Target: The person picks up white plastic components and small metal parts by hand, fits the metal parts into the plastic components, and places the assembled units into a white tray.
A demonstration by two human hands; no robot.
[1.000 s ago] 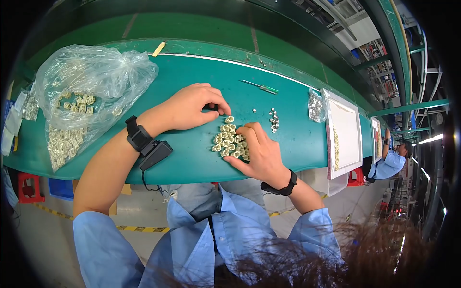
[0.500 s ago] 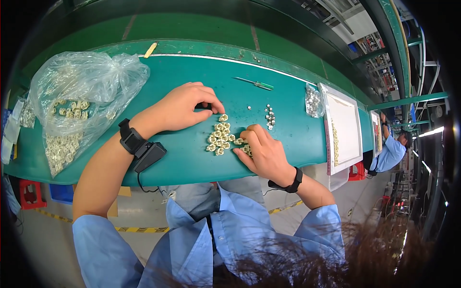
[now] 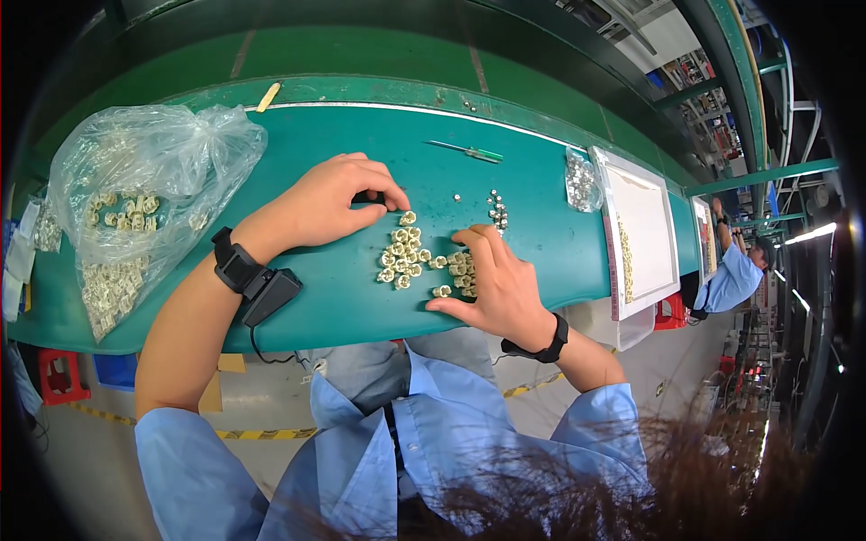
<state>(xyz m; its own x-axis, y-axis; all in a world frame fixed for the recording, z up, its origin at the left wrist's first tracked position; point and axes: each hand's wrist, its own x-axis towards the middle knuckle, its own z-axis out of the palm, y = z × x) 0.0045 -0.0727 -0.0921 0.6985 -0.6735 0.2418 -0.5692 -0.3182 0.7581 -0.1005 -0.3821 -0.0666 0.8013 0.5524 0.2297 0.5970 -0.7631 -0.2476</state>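
A pile of small pale ring-shaped parts (image 3: 403, 255) lies on the green table (image 3: 343, 307) between my hands. My left hand (image 3: 329, 203) rests just left of and above the pile, fingers curled around a small dark object, fingertips touching the topmost part. My right hand (image 3: 494, 281) lies flat on the right side of the pile, fingers spread over several parts (image 3: 457, 263). A short row of tiny metal pieces (image 3: 496, 209) sits beyond my right hand. Both wrists carry dark bands.
A clear plastic bag (image 3: 135, 198) with several more parts lies at the far left. A green-handled screwdriver (image 3: 469, 151) lies toward the back. A small clear bag (image 3: 582, 178) and a white tray (image 3: 642, 236) stand at the right. Another person in blue (image 3: 732, 270) works beyond.
My right hand has spread flatter over the right part of the pile. The pile looks more scattered than a second ago. My left hand has stayed at the pile's top.
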